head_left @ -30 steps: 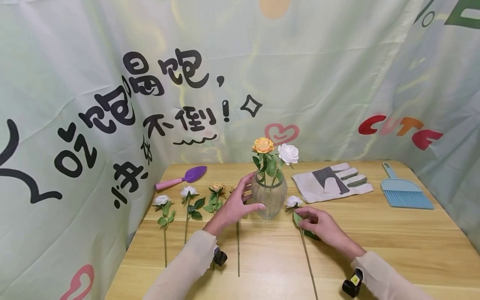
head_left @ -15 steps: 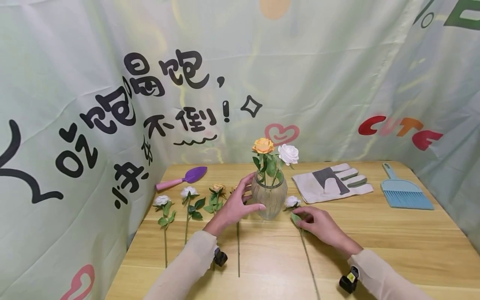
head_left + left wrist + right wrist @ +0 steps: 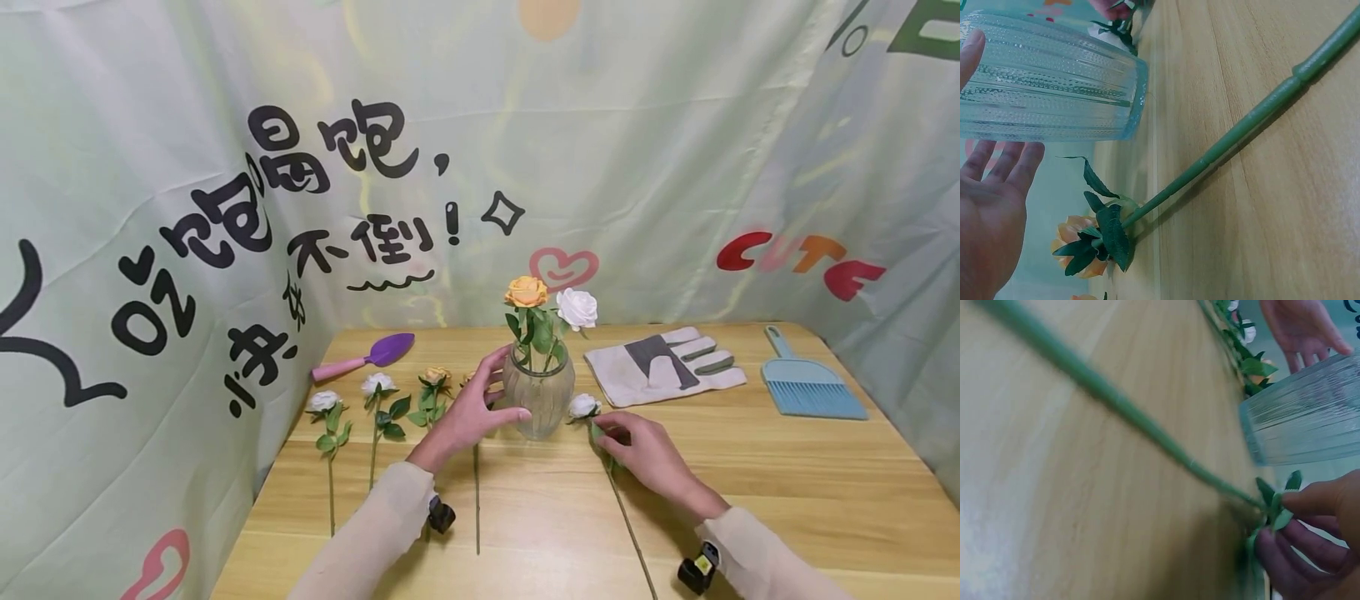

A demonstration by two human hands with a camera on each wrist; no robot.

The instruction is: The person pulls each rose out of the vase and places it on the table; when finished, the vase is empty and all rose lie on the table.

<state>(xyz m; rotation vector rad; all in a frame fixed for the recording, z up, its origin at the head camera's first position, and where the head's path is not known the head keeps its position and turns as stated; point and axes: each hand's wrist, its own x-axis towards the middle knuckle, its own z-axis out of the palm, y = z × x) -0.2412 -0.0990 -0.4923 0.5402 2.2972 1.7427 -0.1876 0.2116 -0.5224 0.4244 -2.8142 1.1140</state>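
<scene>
A clear ribbed glass vase point(image 3: 538, 400) stands mid-table with an orange rose point(image 3: 527, 292) and a white rose point(image 3: 577, 308) in it. My left hand point(image 3: 480, 408) is at its left side, thumb in front, fingers rather straight; in the left wrist view the fingertips point(image 3: 1029, 156) come right up to the glass. To the right of the vase, my right hand point(image 3: 647, 454) pinches another white rose point(image 3: 583, 406) by its stem near the leaves point(image 3: 1275, 503). The long stem point(image 3: 630, 533) of this rose slants toward the front of the table.
Left of the vase lie white roses point(image 3: 324, 401) and orange roses point(image 3: 433, 377), stems toward the front. Behind them is a purple trowel point(image 3: 390, 349). A work glove point(image 3: 663, 367) and a blue dustpan with brush point(image 3: 812, 385) lie at the back right.
My right hand has shifted slightly on the white rose, now over its leaves. The stem's lower end has swung a little to the right. My left hand and the vase have kept their places.
</scene>
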